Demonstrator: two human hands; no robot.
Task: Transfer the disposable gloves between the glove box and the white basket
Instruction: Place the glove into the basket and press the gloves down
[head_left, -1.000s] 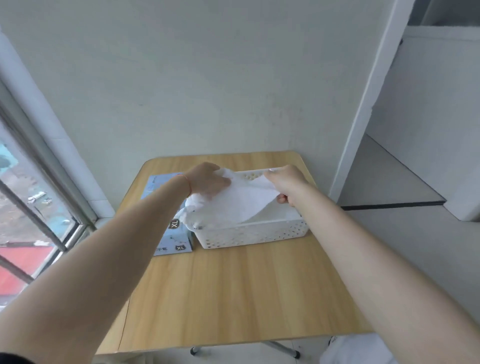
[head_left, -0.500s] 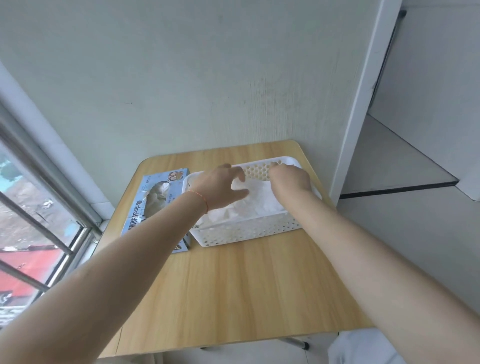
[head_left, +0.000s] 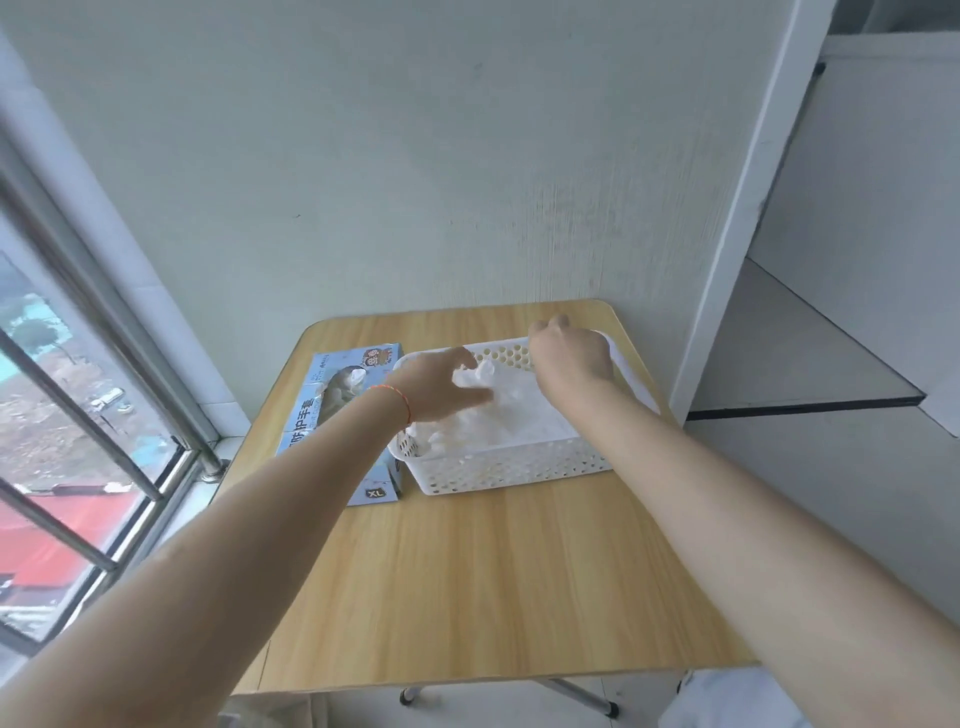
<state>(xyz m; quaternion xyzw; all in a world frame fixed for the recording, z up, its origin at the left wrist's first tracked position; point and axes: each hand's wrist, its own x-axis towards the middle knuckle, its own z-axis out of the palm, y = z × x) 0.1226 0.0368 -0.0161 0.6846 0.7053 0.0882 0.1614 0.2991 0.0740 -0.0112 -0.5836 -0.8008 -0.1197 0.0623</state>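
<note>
Left hand pinches a crumpled glove over the white basket, right hand hangs curled beyond the heaped gloves, grip unclear, glove box touching left of the basket on the tabletop, window bars further left.

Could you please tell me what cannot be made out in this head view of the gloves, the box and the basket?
- Left hand fingers: blurred; a grip on the gloves is unclear.
- Right hand fingers: curled past the white basket far rim, hidden by the hand's back.
- Glove box: partly covered by the left forearm; contents too small to count.
</note>
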